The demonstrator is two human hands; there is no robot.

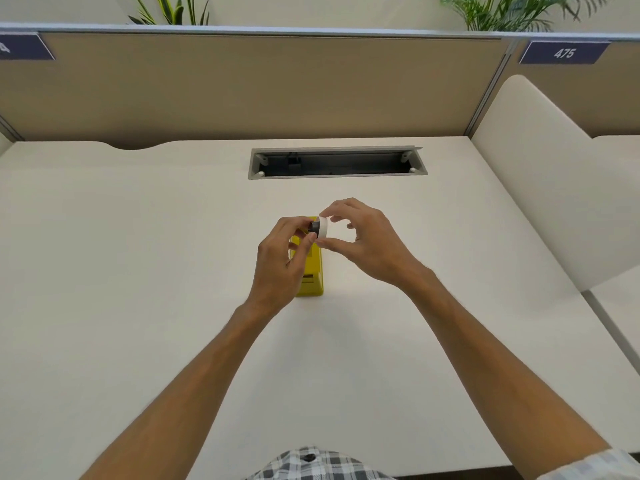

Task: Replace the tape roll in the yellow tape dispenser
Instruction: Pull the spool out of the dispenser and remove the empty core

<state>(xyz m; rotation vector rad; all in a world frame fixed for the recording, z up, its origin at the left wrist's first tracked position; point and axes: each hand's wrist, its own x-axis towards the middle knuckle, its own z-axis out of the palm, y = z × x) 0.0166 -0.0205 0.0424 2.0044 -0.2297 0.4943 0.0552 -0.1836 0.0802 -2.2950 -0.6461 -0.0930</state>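
Both hands meet above the yellow dispenser (310, 271), which stands on the white table (138, 254) just below them, its near end toward the person. The right hand (367, 244) holds a white roll (323, 227) by its rim, thumb underneath and forefinger on top, the other fingers (349, 206) spread loosely. The left hand (280, 258) pinches a small dark hub (314, 226) at the roll's centre; its remaining fingers curl inward. Hub and roll touch, the hub appearing partly inside the roll's core; whether it is fully seated cannot be told. The step in hand is judged to be fitting the hub into the roll, or parting the two; the frame alone does not settle which. If fitting, the next move calls for pressing the hub square into the core, then lowering the pair into the dispenser's cradle, which the left hand largely hides. A recessed cable tray (337, 162) lies well beyond.
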